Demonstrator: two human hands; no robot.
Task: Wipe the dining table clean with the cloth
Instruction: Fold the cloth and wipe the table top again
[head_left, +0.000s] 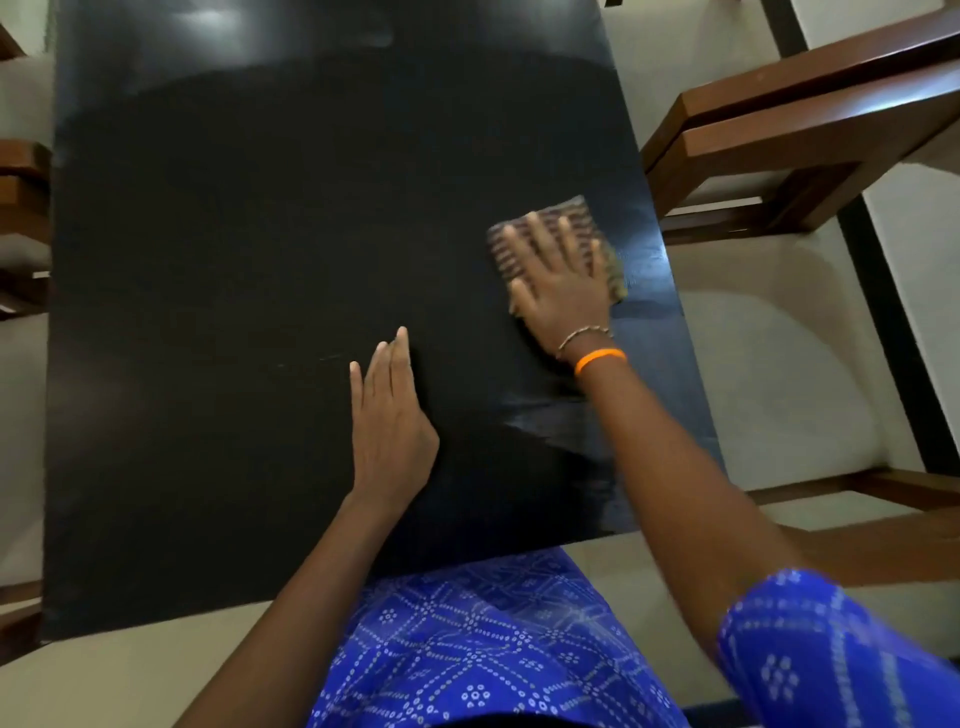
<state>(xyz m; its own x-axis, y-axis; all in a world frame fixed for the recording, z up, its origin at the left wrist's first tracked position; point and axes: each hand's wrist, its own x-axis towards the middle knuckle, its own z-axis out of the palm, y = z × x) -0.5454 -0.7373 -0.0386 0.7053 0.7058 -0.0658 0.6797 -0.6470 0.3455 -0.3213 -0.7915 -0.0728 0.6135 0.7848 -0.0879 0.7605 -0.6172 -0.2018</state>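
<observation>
Cloth (597, 228), brown and patterned, is pressed flat on the black table (260, 260) near its right edge, under the right hand (561, 280), whose fingers are spread open over it rather than closed around it. Left hand (389, 421) is laid flat on the table nearer the front edge, fingers together and extended, with nothing held. A wet streak (561, 421) is seen between the arms. Wooden chairs (779, 135) are seen right of the table.
</observation>
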